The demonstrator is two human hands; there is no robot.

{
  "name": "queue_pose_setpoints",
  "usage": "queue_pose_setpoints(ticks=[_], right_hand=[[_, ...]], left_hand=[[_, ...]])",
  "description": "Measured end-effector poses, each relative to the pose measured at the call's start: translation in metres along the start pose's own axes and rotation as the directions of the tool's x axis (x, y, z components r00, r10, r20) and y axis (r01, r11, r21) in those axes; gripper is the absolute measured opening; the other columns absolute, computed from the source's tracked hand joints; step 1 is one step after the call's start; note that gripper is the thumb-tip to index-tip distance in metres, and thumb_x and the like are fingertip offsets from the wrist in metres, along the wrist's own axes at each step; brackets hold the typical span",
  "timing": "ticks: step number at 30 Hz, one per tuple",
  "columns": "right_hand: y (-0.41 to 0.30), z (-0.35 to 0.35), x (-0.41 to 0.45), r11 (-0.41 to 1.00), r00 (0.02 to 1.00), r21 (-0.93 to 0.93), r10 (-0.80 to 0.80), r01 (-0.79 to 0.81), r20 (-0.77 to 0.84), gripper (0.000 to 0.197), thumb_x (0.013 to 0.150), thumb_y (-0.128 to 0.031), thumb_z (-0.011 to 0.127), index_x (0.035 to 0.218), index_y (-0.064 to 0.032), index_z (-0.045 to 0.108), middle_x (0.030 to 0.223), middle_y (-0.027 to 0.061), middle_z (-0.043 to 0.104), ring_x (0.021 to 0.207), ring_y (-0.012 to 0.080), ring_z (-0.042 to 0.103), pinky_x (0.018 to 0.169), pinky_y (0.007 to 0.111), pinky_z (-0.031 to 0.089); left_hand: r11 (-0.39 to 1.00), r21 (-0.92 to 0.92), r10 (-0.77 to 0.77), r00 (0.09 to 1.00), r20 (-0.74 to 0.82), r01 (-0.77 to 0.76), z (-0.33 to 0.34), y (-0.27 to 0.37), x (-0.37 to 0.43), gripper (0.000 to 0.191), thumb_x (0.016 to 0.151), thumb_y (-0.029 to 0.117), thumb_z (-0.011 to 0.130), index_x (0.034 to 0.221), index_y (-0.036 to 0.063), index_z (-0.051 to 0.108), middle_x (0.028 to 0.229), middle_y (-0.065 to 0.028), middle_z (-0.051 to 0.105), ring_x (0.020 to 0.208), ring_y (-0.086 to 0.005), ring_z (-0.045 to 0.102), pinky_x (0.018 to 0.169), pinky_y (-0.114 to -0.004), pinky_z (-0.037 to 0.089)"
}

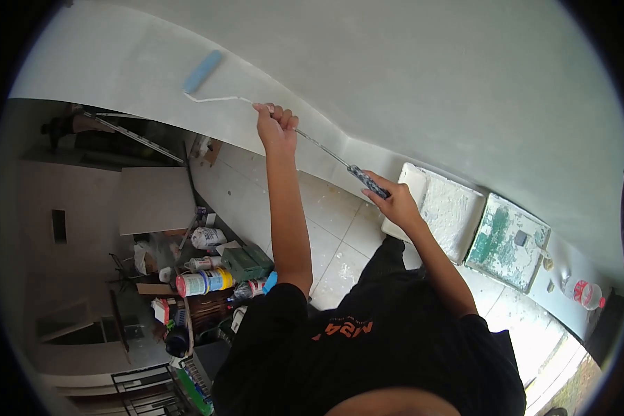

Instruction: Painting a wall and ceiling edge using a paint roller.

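Observation:
A paint roller with a light blue sleeve (203,72) lies against or just off a pale wall surface (151,57); I cannot tell which. My left hand (277,125) is closed around the roller's metal rod, close to the bent, paint-coated wire frame (216,99). Lower down, my right hand (398,203) grips the paint-spattered dark handle (367,181). Beyond my right hand stands a white paint tray (415,179) with white paint in it. Beside it is a second tray (499,223), stained green and white, holding a small grey block (521,238).
A clear plastic bottle (585,294) with a red cap lies past the trays. On the left, paint buckets (205,282), a green case (247,262) and bags crowd the tiled floor (338,229). Farther back, a ladder (140,139) leans near what looks like a person's leg (91,124).

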State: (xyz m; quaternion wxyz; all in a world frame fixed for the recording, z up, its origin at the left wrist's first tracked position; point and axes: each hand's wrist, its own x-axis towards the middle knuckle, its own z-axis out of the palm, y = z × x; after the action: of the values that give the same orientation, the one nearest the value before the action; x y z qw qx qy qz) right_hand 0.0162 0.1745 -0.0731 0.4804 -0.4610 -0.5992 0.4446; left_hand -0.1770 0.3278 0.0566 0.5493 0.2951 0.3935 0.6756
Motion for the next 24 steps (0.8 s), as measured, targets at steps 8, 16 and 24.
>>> queue_pose_setpoints(ticks=[8, 16, 24], right_hand=[[0.08, -0.046, -0.089, 0.873, 0.953, -0.46, 0.258, -0.16, 0.159, 0.037, 0.082, -0.043, 0.055, 0.073, -0.0075, 0.062, 0.064, 0.017, 0.059, 0.065, 0.0363, 0.059, 0.059, 0.044, 0.046], [0.107, -0.078, -0.213, 0.851, 0.891, -0.463, 0.387, -0.247, 0.237, 0.041, 0.078, -0.039, 0.063, 0.067, 0.0, 0.06, 0.053, 0.0138, 0.052, 0.048, 0.0245, 0.05, 0.052, 0.036, 0.041], [0.097, -0.051, -0.237, 0.909, 0.839, -0.218, 0.413, -0.355, 0.355, 0.041, 0.086, -0.04, 0.053, 0.081, -0.0004, 0.061, 0.067, 0.0108, 0.057, 0.065, 0.0144, 0.052, 0.062, 0.03, 0.042]], left_hand=[[0.991, -0.039, -0.129, 0.987, -0.092, 0.125, -0.057, -0.138, -0.151, 0.032, 0.094, 0.041, 0.035, 0.078, 0.0136, 0.038, 0.057, 0.0027, 0.028, 0.05, -0.0104, 0.03, 0.058, -0.03, 0.037], [0.963, 0.016, -0.264, 0.948, -0.176, 0.27, -0.084, -0.189, -0.266, 0.032, 0.096, 0.038, 0.033, 0.081, 0.0103, 0.042, 0.058, 0.0009, 0.036, 0.053, -0.0101, 0.036, 0.053, -0.028, 0.04], [0.984, -0.101, -0.155, 0.983, -0.097, 0.145, -0.084, -0.154, -0.262, 0.036, 0.094, 0.042, 0.035, 0.074, 0.0121, 0.037, 0.055, 0.0046, 0.025, 0.045, -0.0064, 0.024, 0.041, -0.023, 0.022]])
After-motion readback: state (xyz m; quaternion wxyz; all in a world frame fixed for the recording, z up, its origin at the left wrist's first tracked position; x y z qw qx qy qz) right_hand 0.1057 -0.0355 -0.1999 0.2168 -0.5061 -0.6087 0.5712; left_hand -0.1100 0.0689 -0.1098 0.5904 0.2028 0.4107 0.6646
